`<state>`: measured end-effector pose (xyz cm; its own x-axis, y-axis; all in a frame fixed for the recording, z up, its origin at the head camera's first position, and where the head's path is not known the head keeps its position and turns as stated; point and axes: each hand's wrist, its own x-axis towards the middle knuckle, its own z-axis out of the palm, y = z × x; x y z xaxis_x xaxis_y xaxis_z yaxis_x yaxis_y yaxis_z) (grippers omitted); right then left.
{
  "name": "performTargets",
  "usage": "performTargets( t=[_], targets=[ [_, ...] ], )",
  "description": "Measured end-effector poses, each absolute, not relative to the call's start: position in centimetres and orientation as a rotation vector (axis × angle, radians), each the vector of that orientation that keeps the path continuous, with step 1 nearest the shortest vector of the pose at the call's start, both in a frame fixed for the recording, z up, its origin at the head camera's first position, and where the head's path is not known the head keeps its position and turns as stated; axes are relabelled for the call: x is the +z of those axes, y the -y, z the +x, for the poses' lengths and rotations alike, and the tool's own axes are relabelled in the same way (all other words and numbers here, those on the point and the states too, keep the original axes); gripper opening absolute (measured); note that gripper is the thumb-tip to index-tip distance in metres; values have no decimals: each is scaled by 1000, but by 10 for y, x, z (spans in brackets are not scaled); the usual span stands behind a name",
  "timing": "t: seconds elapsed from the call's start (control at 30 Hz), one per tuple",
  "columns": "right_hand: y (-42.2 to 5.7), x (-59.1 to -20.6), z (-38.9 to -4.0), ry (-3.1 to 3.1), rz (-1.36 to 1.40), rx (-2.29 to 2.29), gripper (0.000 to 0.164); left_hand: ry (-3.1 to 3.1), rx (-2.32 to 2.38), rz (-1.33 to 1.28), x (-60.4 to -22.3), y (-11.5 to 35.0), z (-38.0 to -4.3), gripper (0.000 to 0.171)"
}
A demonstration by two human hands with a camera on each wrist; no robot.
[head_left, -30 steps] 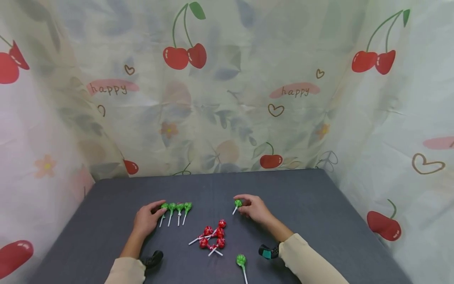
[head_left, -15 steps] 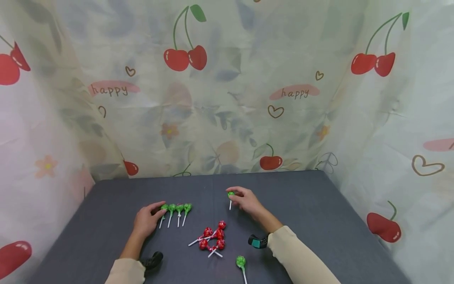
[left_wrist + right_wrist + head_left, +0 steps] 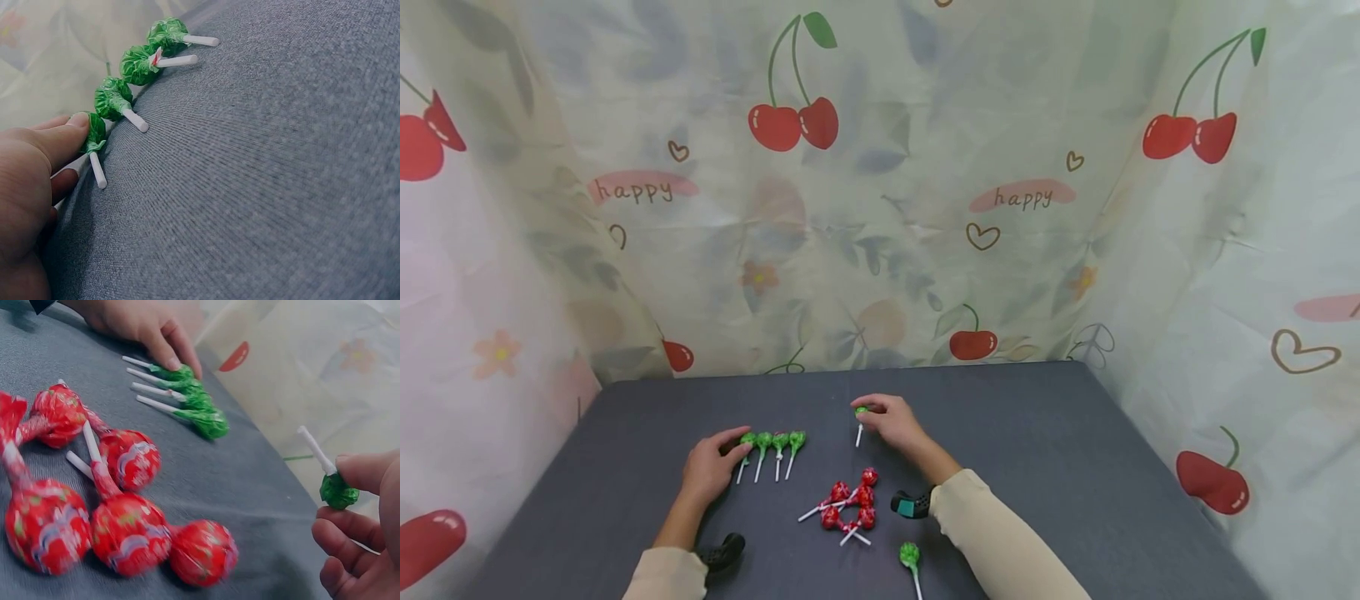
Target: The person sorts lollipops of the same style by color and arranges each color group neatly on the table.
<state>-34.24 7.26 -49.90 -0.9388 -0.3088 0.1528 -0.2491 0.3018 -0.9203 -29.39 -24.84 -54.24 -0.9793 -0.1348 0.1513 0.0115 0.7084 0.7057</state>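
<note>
My left hand pinches the wrapped head of the leftmost green lollipop, thumb on top. That lollipop ends a short row of several green lollipops, lying side by side with their white sticks toward me. Over the table, right of the row, my right hand holds another green lollipop between thumb and fingers. Its head is partly hidden by the thumb in the head view, and its white stick points down toward me there.
A loose cluster of several red lollipops, sticks crossing, lies mid-table between my forearms. One more green lollipop lies near the front. The dark grey table meets a cherry-print curtain at back and sides.
My right hand has moved left with the green lollipop, first away from me, toward the row. The left hand has stayed on the leftmost lollipop.
</note>
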Motion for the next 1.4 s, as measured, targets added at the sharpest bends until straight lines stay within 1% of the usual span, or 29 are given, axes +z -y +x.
performTargets(
  t=[0.3, 0.63, 0.97, 1.4],
  targets=[
    [-45, -503, -340, -2705, -525, -1487, 23, 2721, -1138, 85, -544, 249, -293, 37],
    [-22, -508, -336, -2791, -524, -1348, 21, 2724, -1135, 90, -543, 248, -292, 37],
    [-7, -514, -337, -2800, -507, -1273, 16, 2719, -1145, 83, -539, 247, -292, 37],
    [4, -517, -332, -2970, -561, -1042, 20, 2730, -1143, 86, -539, 245, -291, 38]
  ],
)
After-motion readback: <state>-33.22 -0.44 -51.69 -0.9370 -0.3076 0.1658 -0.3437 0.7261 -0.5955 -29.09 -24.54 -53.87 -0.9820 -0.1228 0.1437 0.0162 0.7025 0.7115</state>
